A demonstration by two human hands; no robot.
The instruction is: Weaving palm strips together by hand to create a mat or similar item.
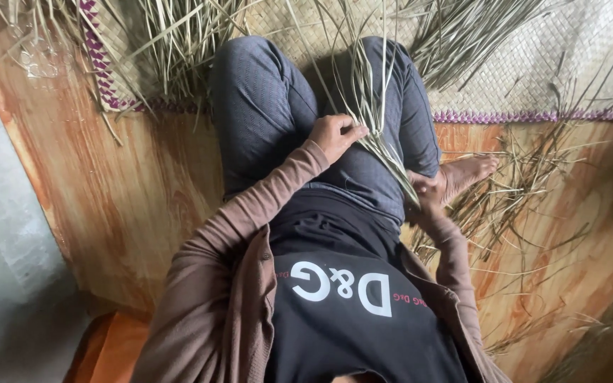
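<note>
- Dried grass strips [374,106] lie in a bunch across the lap, fanning up toward the woven mat [505,64].
- Left hand [336,135] is clenched around the bunch near its middle; right hand [426,190] pinches its lower tip.
- Judging by the loose strands still scattered around, much sorting seems left.
- Open wooden floor [143,206] to the left; a bare foot [468,172] and strewn stalks crowd the right.

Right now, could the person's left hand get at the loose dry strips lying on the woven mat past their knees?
Probably yes. The left hand rests on the bundle of strips over the lap, and the loose strips on the woven mat lie just beyond the raised knees, with nothing covering them.
</note>
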